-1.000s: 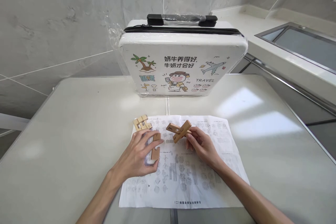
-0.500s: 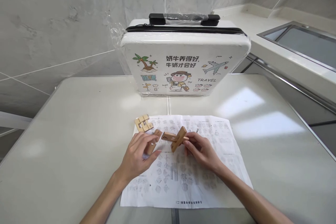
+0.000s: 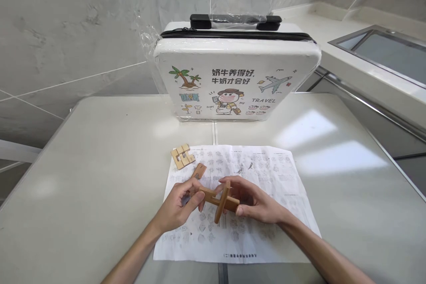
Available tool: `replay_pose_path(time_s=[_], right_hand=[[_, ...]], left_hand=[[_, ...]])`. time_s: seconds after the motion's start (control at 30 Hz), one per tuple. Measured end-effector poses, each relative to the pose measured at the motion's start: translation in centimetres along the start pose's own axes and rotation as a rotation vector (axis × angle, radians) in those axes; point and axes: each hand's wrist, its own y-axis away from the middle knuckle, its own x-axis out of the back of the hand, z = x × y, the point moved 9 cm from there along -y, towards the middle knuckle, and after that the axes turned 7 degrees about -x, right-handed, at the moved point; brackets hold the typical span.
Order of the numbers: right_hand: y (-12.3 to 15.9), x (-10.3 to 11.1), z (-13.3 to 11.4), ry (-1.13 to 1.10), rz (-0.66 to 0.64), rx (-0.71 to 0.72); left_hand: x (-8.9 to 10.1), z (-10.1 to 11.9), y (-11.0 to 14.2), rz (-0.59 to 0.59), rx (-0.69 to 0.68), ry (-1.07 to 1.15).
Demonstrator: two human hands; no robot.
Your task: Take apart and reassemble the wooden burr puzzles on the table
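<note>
Two flat wooden puzzle pieces, crossed through each other (image 3: pixel 222 204), are held above the printed sheet (image 3: pixel 279 235). My left hand (image 3: pixel 181 202) pinches the left end of the lengthwise piece between thumb and fingers. At its right end, my right hand (image 3: pixel 256 199) grips with the thumb in front, its other fingers partly behind the upright piece. Another wooden piece (image 3: pixel 199 170) lies on the sheet just beyond my left hand, which hides part of it. Several pale wooden pieces laid in a square (image 3: pixel 183 156) rest at the sheet's upper left corner.
A white suitcase (image 3: pixel 236 57) in clear plastic wrap, with cartoon prints, stands at the back of the pale table (image 3: pixel 83 164). A grey wall (image 3: pixel 83 22) rises behind. On the right is a white ledge (image 3: pixel 366 62) with a framed dark panel (image 3: pixel 389 51).
The crossed pieces have come nearer to me and turned. My left hand, formerly by the loose piece, now grips their left end. The right hand has shifted slightly nearer.
</note>
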Motion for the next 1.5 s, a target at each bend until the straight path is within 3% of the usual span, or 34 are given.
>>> replay_pose_path(time_s=[0.17,0.37,0.63,0.87,1.5], right_hand=[[0.0,-1.0,0.1,-0.161,-0.130,0.006],[0.0,-0.3,0.6,-0.227,-0.088,0.004],[0.0,0.0,1.9,-0.298,-0.078,-0.100],[0.0,-0.5,0.6,-0.283,-0.134,-0.024],[0.0,-0.2,1.1,-0.263,-0.113,-0.024]], left_hand=[[-0.3,-0.5,0.1,-0.028,-0.008,0.033],[-0.3,-0.5,0.2,-0.029,-0.010,0.037],[-0.7,-0.5,0.0,-0.032,0.001,0.016],[-0.4,-0.1,-0.1,-0.020,-0.012,0.062],[0.4,-0.3,-0.1,0.051,0.022,0.071]])
